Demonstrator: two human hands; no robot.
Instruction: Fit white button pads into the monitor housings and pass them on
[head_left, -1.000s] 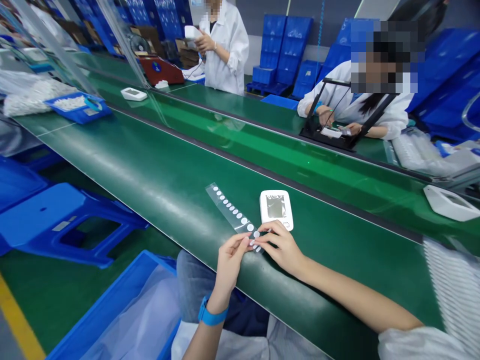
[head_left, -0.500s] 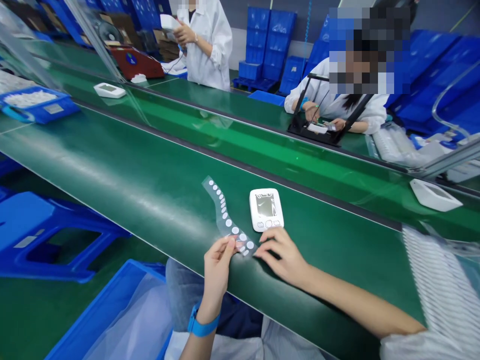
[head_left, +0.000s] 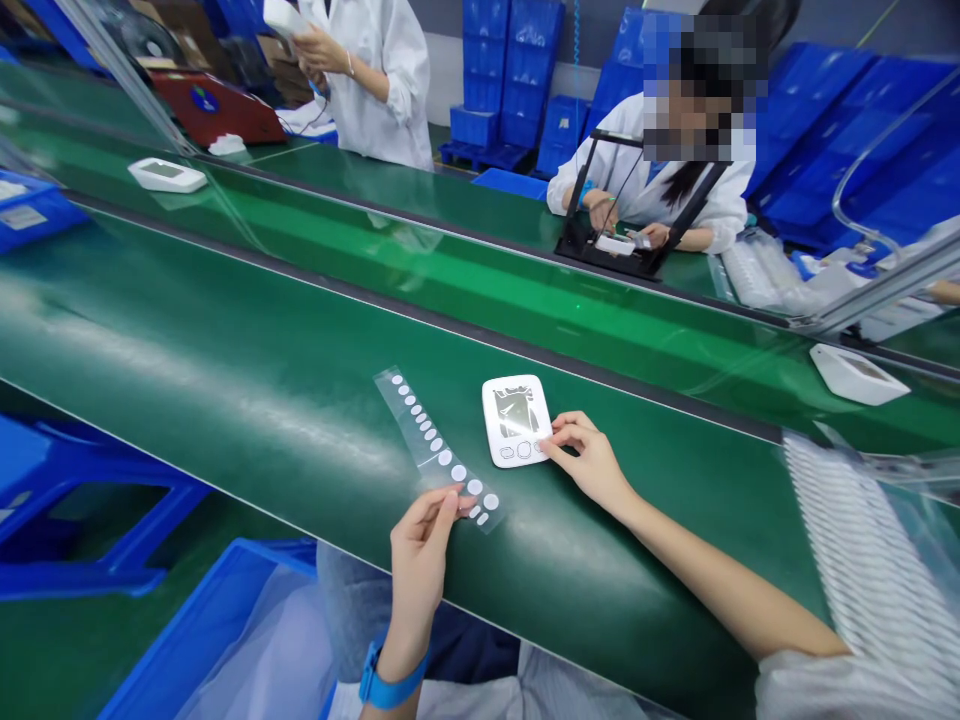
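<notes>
My left hand [head_left: 424, 535] pinches a clear strip of round white stickers [head_left: 444, 457] near its lower end, thumb on top. The strip's far end stretches away over the green surface, and two small oblong stickers sit beside the round ones by my fingers. A white blood pressure monitor [head_left: 516, 410] lies face up just beyond, its grey screen above a row of outlined buttons. At its lower right corner my right hand [head_left: 589, 460] is closed, thumb over the right button and fingers at the edge. Whether something small is between those fingertips is hidden.
Green worktop [head_left: 300, 340] runs across, bordered by a dark rail. Beyond it lie white devices [head_left: 166, 175] [head_left: 859, 375]. Two people in white coats work opposite, one behind a black stand [head_left: 611, 265]. White ribbed packaging [head_left: 847, 530] is at right; a blue bin [head_left: 217, 600] stands below left.
My right hand has moved from the end of the sticker strip up to the monitor's lower right corner. My left hand still holds the strip, which lies straighter. The view has shifted slightly.
</notes>
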